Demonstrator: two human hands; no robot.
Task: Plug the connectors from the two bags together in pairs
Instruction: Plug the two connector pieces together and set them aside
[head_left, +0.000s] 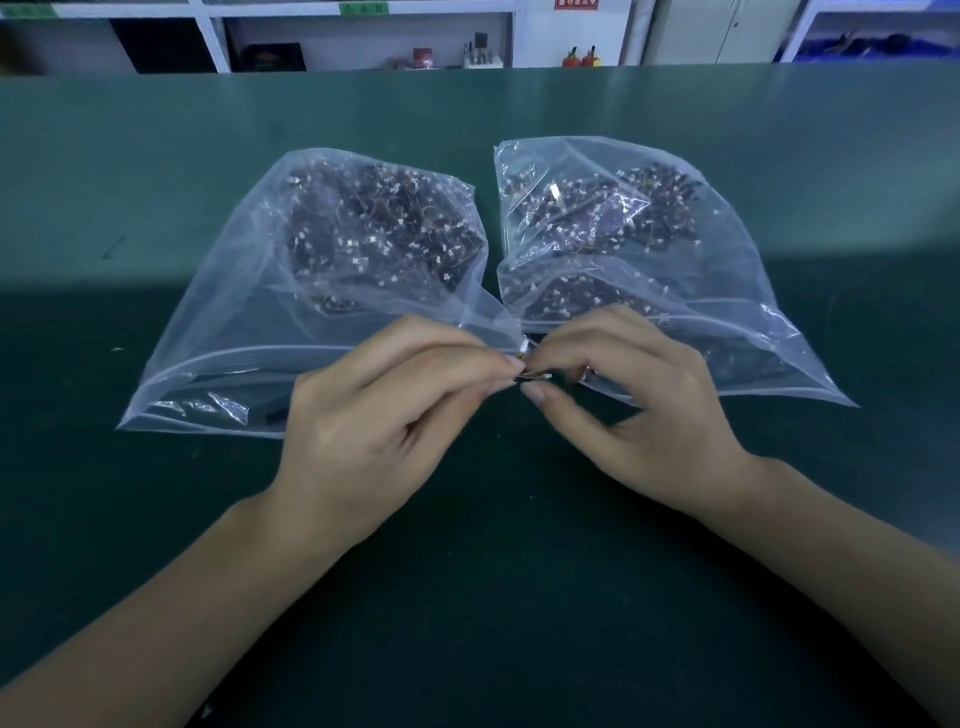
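A: Connectors (530, 375): one tiny pair is up between both hands, just above the green mat (467, 597), in front of the bag mouths.

B: Grip?

A: Left hand (384, 415) pinches one end with thumb and forefinger; right hand (639, 410) pinches the other, fingertips nearly touching. Other fingers loosely curled. Can't tell if the two halves are seated yet, too small.

B: Handling?

A: I'd say near weightless, with small white plastic housings on thin dark leads. Housing is stiff, wires floppy. Hold the housing, not the wire; pulling on the leads risks the crimps. Easy to fumble, and pins probably bend if pushed in crooked.

B: Stock?

A: Left bag (249, 322) and right bag (737, 312) lie side by side just behind the hands, clear, soft, slippery film. Each holds a dense tangle of leads, mostly at the far end. Expect snagging when picking singles.
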